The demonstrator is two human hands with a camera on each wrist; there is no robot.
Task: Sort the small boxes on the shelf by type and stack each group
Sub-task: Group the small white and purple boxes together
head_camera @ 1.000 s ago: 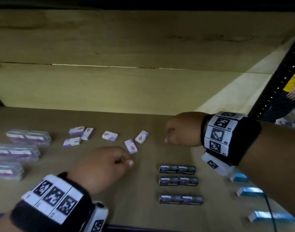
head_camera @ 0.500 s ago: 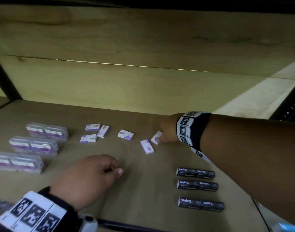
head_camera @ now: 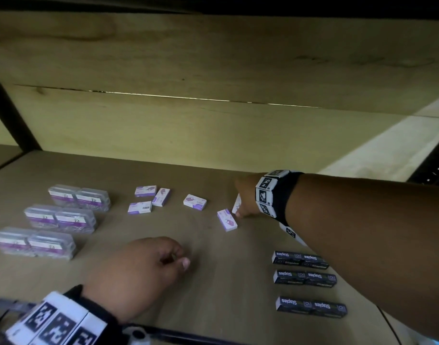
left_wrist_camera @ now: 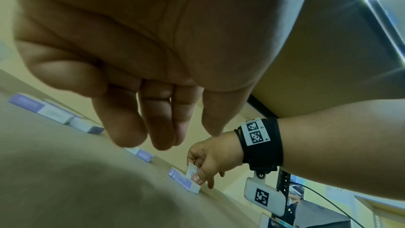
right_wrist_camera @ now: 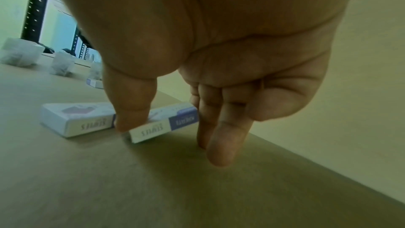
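Several small white-and-purple boxes lie across the middle of the wooden shelf [head_camera: 228, 282]. My right hand [head_camera: 238, 211] [right_wrist_camera: 173, 138] pinches the rightmost one [head_camera: 237, 203] [right_wrist_camera: 162, 124] between thumb and fingers and tips it up on its edge, as the left wrist view shows [left_wrist_camera: 191, 172]. It touches a flat neighbouring box [head_camera: 227, 219] [right_wrist_camera: 72, 117]. Further left lie three boxes in a cluster [head_camera: 161, 196] and a single one [head_camera: 194, 201]. My left hand [head_camera: 178, 257] [left_wrist_camera: 164, 138] hovers over bare shelf nearer the front, fingers loosely curled, holding nothing.
Three rows of clear plastic cases [head_camera: 60, 218] sit at the shelf's left. Three black Staples boxes [head_camera: 305, 278] lie in a column at the front right, under my right forearm. The wooden back wall [head_camera: 188, 125] stands close behind, with a dark upright post [head_camera: 11, 113] at left.
My right hand has reached left and forward to the rightmost white-and-purple box and taken hold of it, tilting it up. The left hand has stayed roughly in place.
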